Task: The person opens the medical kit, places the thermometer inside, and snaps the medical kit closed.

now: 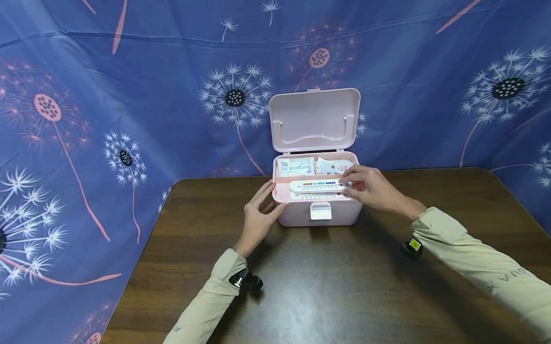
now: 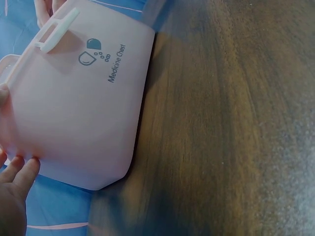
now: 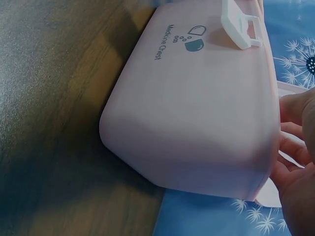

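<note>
A pink medicine chest point(image 1: 320, 214) stands on the table with its lid raised. My left hand point(image 1: 257, 219) holds its left front corner, thumb at the front rim and fingers against the side. In the left wrist view, those fingertips point(image 2: 30, 164) press on the pink wall. My right hand point(image 1: 372, 189) reaches over the right part of the chest and pinches the right end of a slim white strip-like item point(image 1: 314, 186) with coloured bars. Just in front of that lies a similar white item point(image 1: 315, 195). The right wrist view hides the pinched end behind the chest wall.
A white packet marked Surgical point(image 1: 295, 166) and another white packet point(image 1: 332, 166) lie in the chest's rear compartments. The open lid point(image 1: 316, 121) stands upright before a blue dandelion-print cloth point(image 1: 172, 94). A white latch point(image 1: 321, 211) sticks out at the front. Brown wooden table point(image 1: 302, 292) surrounds it.
</note>
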